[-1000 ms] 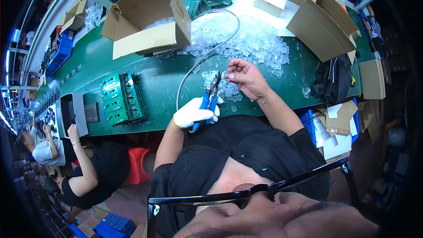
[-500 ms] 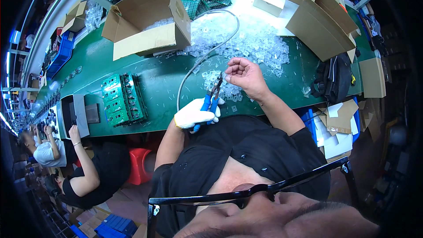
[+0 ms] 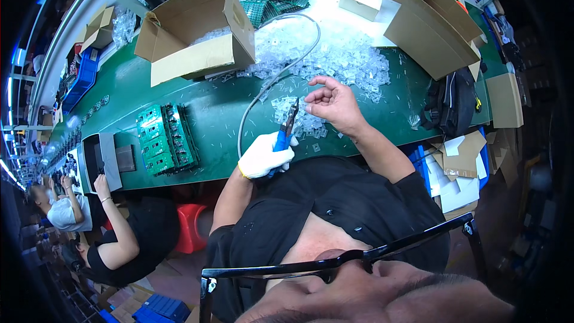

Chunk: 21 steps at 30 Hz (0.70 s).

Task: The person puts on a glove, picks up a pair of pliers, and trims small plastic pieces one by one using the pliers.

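Trimming step, as I judge it: gloved left hand [image 3: 263, 155] fisted round blue-handled cutters [image 3: 286, 131] just left of the clear-parts pile [image 3: 302, 121], bare right hand [image 3: 335, 103] above that pile, fingers curled, possibly pinching a small piece; next needs jaws lined on it.

Two open cardboard boxes [image 3: 197, 30] and green circuit boards [image 3: 164, 140] sit on the green bench [image 3: 221, 104]
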Each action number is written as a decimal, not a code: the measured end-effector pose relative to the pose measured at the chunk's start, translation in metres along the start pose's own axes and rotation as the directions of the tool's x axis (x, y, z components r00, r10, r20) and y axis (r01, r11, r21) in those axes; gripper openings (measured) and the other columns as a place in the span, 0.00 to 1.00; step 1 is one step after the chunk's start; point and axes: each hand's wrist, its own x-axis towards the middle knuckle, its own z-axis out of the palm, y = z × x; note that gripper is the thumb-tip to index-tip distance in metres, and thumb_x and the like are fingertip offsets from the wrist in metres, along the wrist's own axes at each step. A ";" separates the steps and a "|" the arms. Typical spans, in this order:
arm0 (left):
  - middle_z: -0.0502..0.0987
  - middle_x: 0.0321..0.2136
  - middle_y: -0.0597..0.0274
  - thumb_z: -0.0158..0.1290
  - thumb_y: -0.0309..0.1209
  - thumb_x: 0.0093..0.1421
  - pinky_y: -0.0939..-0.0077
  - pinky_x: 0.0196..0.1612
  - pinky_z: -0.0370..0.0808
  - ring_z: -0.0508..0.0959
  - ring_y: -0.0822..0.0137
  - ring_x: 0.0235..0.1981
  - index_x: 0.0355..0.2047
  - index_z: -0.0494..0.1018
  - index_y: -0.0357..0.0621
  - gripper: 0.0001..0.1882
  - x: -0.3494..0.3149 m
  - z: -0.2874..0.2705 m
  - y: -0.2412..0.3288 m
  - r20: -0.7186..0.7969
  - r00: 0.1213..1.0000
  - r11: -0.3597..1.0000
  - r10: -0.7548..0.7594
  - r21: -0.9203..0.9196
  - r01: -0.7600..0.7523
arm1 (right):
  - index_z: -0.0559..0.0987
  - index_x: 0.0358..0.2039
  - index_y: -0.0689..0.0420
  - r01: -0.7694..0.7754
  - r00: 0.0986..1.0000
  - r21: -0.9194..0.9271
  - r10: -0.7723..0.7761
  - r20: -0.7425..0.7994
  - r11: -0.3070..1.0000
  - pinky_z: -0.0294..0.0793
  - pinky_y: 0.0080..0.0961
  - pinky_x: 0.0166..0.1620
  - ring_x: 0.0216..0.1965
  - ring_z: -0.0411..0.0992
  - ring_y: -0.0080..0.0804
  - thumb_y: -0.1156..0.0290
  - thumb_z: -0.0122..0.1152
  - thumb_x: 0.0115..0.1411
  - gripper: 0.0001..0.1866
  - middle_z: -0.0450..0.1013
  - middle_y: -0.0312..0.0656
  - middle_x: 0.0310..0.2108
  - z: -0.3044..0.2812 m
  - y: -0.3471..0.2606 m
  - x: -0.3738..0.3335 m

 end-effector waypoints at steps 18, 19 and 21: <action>0.84 0.42 0.58 0.67 0.33 0.65 0.64 0.47 0.85 0.86 0.63 0.40 0.67 0.70 0.30 0.34 0.010 -0.017 -0.023 0.138 0.978 0.932 0.159 -0.349 -0.102 | 0.83 0.44 0.58 0.148 0.842 -0.927 -0.535 -0.065 0.346 0.79 0.47 0.50 0.45 0.81 0.55 0.75 0.70 0.59 0.12 0.82 0.50 0.40 -0.051 0.022 0.019; 0.84 0.43 0.58 0.67 0.33 0.65 0.64 0.47 0.85 0.86 0.63 0.41 0.67 0.70 0.30 0.34 0.010 -0.017 -0.023 0.141 0.977 0.931 0.160 -0.352 -0.101 | 0.83 0.44 0.58 0.146 0.841 -0.927 -0.537 -0.067 0.344 0.79 0.47 0.50 0.45 0.81 0.55 0.75 0.70 0.59 0.12 0.82 0.50 0.40 -0.054 0.024 0.022; 0.83 0.43 0.57 0.69 0.34 0.64 0.62 0.48 0.85 0.86 0.63 0.41 0.66 0.70 0.30 0.35 0.009 -0.017 -0.021 0.141 0.978 0.930 0.152 -0.355 -0.093 | 0.84 0.44 0.59 0.132 0.857 -0.954 -0.515 -0.026 0.268 0.80 0.50 0.49 0.43 0.80 0.58 0.76 0.68 0.60 0.11 0.80 0.51 0.38 -0.059 0.032 0.029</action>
